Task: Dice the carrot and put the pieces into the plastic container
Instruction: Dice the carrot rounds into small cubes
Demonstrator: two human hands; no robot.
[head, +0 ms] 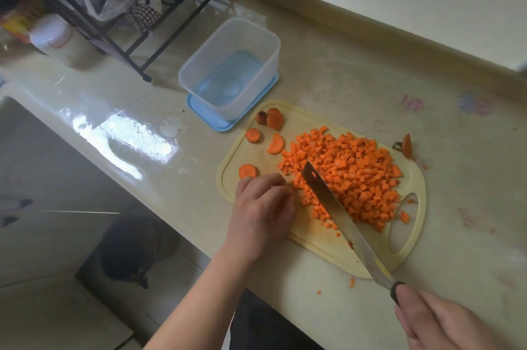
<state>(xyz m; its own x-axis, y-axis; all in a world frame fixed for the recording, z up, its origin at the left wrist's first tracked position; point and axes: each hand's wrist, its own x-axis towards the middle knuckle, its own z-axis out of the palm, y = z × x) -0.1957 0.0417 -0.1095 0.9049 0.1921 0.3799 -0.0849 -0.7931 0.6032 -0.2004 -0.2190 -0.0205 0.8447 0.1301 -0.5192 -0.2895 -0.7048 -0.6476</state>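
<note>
A large heap of diced carrot (353,175) covers the middle of the pale yellow cutting board (313,241). Several uncut carrot slices (275,120) lie at the board's far left end. My right hand (436,324) grips the dark handle of a long knife (339,215), whose blade lies along the heap's near side. My left hand (262,210) sits with curled fingers on the board left of the blade; what is under the fingertips is hidden. The clear plastic container (199,64) stands empty on its blue lid (216,124), beyond the board.
A carrot end (406,145) lies on the counter off the board's far right edge, and a few stray bits (351,282) lie near the counter's front edge. A black wire rack (119,33) with bags and a white jar (54,36) stand at the back left.
</note>
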